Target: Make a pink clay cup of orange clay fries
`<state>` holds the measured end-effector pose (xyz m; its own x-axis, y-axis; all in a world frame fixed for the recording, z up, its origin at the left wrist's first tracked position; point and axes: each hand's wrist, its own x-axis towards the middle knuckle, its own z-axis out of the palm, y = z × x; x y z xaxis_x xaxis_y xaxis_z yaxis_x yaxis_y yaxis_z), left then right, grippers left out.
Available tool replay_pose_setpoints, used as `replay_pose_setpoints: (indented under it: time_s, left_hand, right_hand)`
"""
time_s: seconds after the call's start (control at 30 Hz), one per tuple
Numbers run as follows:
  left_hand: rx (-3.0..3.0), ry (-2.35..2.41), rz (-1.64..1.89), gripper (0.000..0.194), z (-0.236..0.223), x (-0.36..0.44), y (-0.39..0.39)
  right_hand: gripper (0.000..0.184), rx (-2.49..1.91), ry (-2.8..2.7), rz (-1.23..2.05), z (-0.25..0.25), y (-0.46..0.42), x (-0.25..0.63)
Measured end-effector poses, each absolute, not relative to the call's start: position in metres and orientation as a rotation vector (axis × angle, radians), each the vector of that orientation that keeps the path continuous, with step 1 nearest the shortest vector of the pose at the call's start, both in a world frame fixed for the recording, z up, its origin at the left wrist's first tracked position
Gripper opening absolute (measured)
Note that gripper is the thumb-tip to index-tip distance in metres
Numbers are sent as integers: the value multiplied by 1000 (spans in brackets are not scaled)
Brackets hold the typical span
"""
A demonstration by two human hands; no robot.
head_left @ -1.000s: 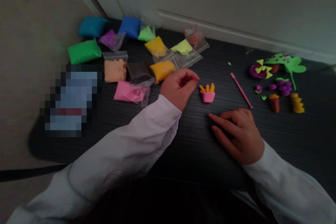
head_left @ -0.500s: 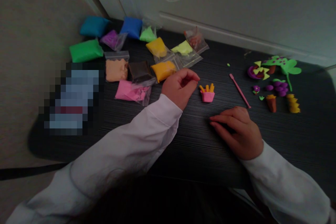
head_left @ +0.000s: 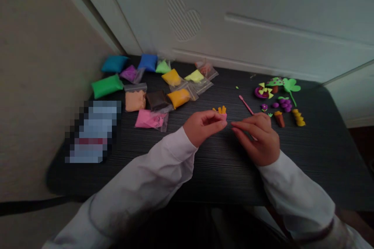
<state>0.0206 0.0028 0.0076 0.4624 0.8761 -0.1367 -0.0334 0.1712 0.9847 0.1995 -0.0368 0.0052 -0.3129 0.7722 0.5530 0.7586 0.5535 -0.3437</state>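
My left hand (head_left: pixel 206 124) is closed in a pinch at a small pink clay box of fries (head_left: pixel 222 110). Yellow fry sticks stand up out of the box, and its lower part is hidden by my fingers. Just to the right, my right hand (head_left: pixel 258 136) has its thumb and forefinger pressed together, the tips close to those of my left hand. Whatever it may hold is too small to make out. A thin pink modelling tool (head_left: pixel 246 104) lies behind the right hand, which covers part of it.
Several bags of coloured clay lie at the left and back, among them a yellow bag (head_left: pixel 179 98) and a pink bag (head_left: pixel 150 119). A blurred phone (head_left: pixel 93 132) is at the left edge. At right sit clay grapes (head_left: pixel 283 104), a brown cone (head_left: pixel 279 119) and a purple bowl (head_left: pixel 260 92).
My left hand has come down to the fries box and now covers part of it. My right hand has moved closer to it, over the pink tool. The view has tilted upward.
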Motion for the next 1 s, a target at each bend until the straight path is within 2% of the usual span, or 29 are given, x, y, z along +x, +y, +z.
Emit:
replay_pose_setpoints:
  time_s: [0.23,1.0]
  left_hand:
    - [996,686,820,18,2,15,6]
    - [1067,848,845,11,6,19,0]
  right_hand:
    - [24,-1153,-2063,-89,19,-27,179]
    - [22,-1165,-1991,74,12,-32,177]
